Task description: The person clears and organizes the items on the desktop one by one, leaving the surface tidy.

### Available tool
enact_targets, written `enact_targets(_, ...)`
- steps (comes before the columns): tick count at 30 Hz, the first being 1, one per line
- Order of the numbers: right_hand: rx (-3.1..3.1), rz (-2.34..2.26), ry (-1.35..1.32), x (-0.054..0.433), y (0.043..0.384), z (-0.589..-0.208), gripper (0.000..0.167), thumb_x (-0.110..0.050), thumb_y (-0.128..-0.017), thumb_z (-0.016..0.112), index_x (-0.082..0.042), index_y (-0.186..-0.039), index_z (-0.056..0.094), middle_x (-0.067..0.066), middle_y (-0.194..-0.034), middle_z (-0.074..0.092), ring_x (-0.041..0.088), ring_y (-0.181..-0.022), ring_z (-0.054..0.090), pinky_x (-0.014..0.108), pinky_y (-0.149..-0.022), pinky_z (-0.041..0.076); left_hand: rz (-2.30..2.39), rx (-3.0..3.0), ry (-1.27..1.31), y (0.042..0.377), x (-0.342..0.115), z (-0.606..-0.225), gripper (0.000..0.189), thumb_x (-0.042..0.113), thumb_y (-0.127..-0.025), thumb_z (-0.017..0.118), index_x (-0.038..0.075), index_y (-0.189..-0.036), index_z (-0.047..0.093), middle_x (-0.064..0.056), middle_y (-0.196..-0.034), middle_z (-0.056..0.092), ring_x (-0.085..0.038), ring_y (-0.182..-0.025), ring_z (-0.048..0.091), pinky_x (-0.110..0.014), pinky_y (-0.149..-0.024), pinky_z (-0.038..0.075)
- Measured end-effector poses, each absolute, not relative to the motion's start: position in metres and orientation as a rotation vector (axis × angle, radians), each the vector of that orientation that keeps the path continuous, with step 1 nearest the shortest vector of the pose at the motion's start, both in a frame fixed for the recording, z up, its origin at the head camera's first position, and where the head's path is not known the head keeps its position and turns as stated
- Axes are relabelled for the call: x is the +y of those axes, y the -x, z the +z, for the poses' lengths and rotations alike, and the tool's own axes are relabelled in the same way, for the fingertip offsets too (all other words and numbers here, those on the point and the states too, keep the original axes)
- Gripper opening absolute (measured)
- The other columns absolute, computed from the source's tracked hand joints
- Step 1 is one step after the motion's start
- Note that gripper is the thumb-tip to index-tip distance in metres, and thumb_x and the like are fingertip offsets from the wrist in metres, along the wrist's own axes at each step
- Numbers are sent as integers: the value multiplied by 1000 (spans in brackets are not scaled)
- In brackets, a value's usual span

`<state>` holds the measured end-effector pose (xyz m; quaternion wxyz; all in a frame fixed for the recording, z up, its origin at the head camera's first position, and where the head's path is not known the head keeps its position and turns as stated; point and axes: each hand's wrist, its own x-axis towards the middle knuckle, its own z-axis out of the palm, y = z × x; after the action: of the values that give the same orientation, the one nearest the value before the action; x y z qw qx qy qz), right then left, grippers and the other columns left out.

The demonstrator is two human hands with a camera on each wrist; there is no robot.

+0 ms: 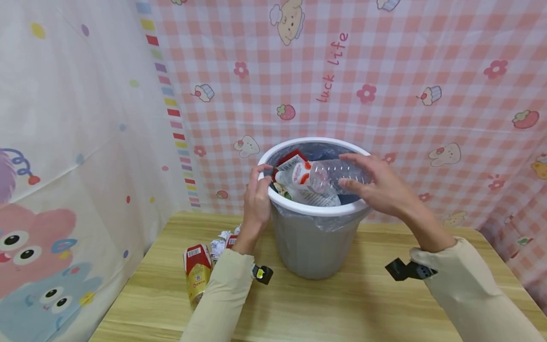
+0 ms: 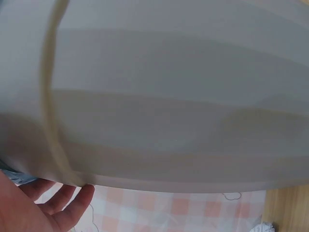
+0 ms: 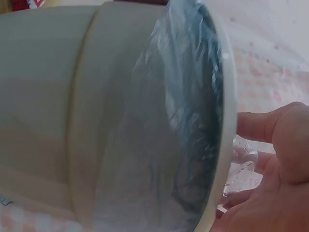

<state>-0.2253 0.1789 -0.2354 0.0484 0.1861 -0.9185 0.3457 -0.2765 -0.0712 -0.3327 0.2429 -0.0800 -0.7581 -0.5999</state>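
Observation:
A grey trash can (image 1: 314,242) with a white rim stands on the wooden table, lined with a thin clear bag (image 3: 188,96). My left hand (image 1: 256,202) grips the rim at its left side; in the left wrist view, several fingers (image 2: 77,205) curl against the can's outer wall. At the right side of the mouth, my right hand (image 1: 380,185) holds a clear plastic bottle (image 1: 322,173) between thumb and fingers. The bottle lies on its side, its orange-and-white label toward the left. Under it are a red-and-white carton (image 1: 292,164) and a pale crumpled wrapper (image 1: 318,197).
Left of the can on the table (image 1: 363,304) lies a red-and-gold drink container (image 1: 198,273). Crumpled white paper (image 1: 218,247) and a red piece sit beside it, partly behind my left forearm. A pink checked cloth (image 1: 406,57) hangs behind the table.

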Motion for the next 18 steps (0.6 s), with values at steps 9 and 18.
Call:
enact_targets(9, -2879, 955, -598, 181, 238, -231, 54, -22, -97, 63, -8, -146, 45, 22, -150, 41, 45, -139, 35, 67, -107, 29, -1621, -2062, 227, 277, -70, -334, 35, 25, -98, 36, 16, -125, 56, -6, -75, 39, -21, -69, 37, -35, -73, 36)
enact_targets(18, -2961, 841, -665, 180, 245, -224, 55, -17, -93, 67, -8, -144, 48, 22, -145, 47, 44, -136, 39, 65, -107, 31, -1607, -2075, 217, 278, -71, -335, 35, 25, -98, 35, 16, -126, 56, -5, -73, 38, -21, -66, 36, -35, -70, 35)
